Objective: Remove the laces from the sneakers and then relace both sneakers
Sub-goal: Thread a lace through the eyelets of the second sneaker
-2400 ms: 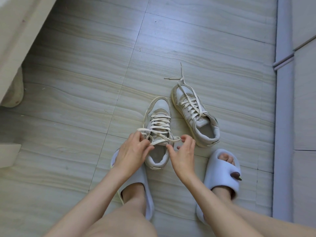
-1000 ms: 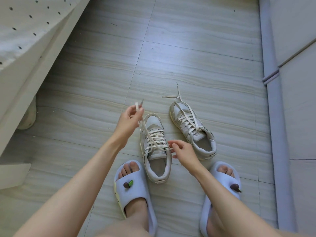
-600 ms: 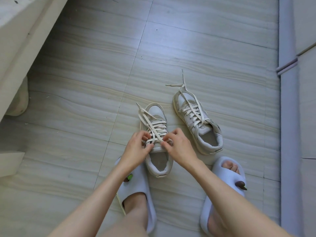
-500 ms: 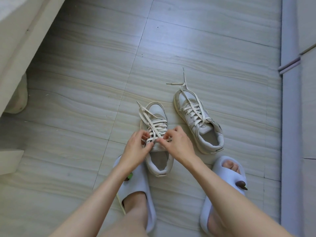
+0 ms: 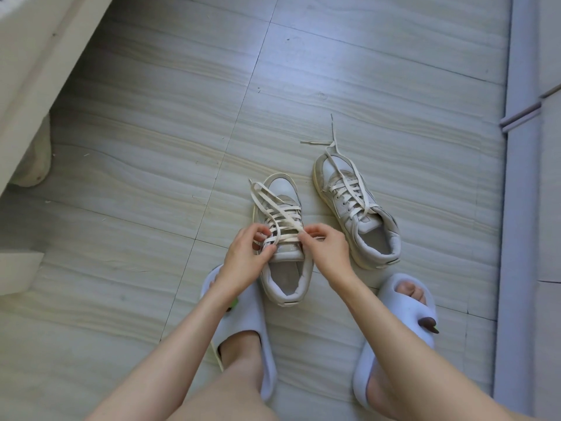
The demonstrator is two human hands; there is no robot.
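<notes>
Head view looks down on a pale tiled floor [image 5: 151, 123] that fills most of the frame, with a light piece of furniture [image 5: 33, 65] cutting across the upper left and a grey wall edge [image 5: 516, 208] running down the right side. At the bottom, two feet sit in white slippers [image 5: 243, 338].

Centre frame holds the near sneaker [image 5: 283, 238], toe pointing up the picture, heel toward the person. Just to its right and slightly higher lies the far sneaker [image 5: 355, 208], angled, not touching the first. Its lace [image 5: 344, 183] is threaded but untied, with loose ends trailing onto the floor beyond the toe.

The left hand [image 5: 246, 256] and right hand [image 5: 328, 253] meet over the near sneaker's upper eyelets. Both have fingers curled, each pinching the cream lace [image 5: 282, 220] where it crosses near the tongue; the lace's free lengths run up and left across the toe.

Judging from this, the work is at the top rows of the near sneaker, either loosening or pulling a crossing. The risks are small but real: pulling one side harder could leave the ends uneven; the loose lengths lying over the threaded rows could snag or twist under a crossing; and a sharp tug could drag the light, unheld sneaker across the smooth floor.
</notes>
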